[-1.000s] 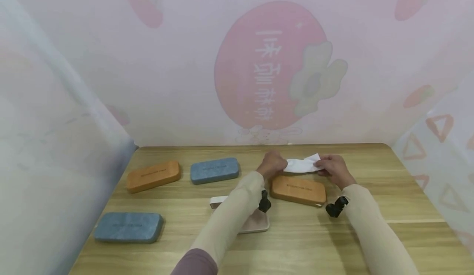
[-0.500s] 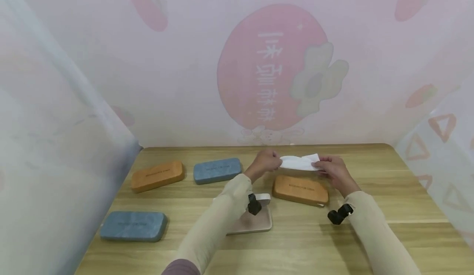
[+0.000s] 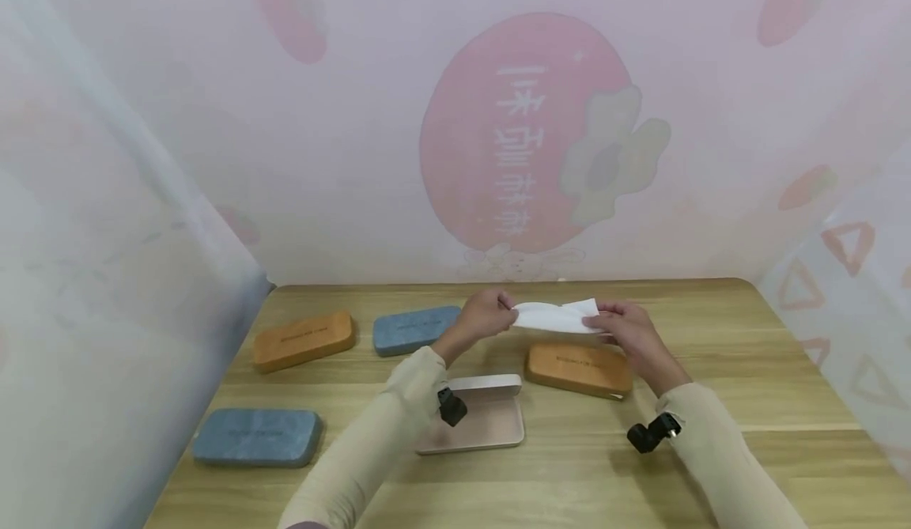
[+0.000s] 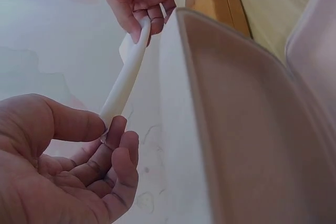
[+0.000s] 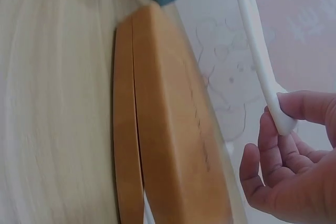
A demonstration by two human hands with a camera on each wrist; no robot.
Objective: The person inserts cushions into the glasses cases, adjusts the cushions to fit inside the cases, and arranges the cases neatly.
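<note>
My left hand and right hand stretch a folded white cloth between them above the table. Thumb and fingers of the left hand pinch its left end, and the right hand pinches the other end. Below the cloth lies a closed orange glasses case; a bit of white pokes out at its seam in the right wrist view. A pale glasses case stands open nearer to me, its pinkish lining showing. My left forearm and wrist camera cover part of this pale case.
To the left lie another orange case, a blue case at the back, and a second blue case nearer the front. The wooden table ends at a printed pale wall.
Both hands have moved left with the cloth, the left hand farther, and the cloth is drawn out longer. My left forearm has shifted left, uncovering more of the open pale case.
</note>
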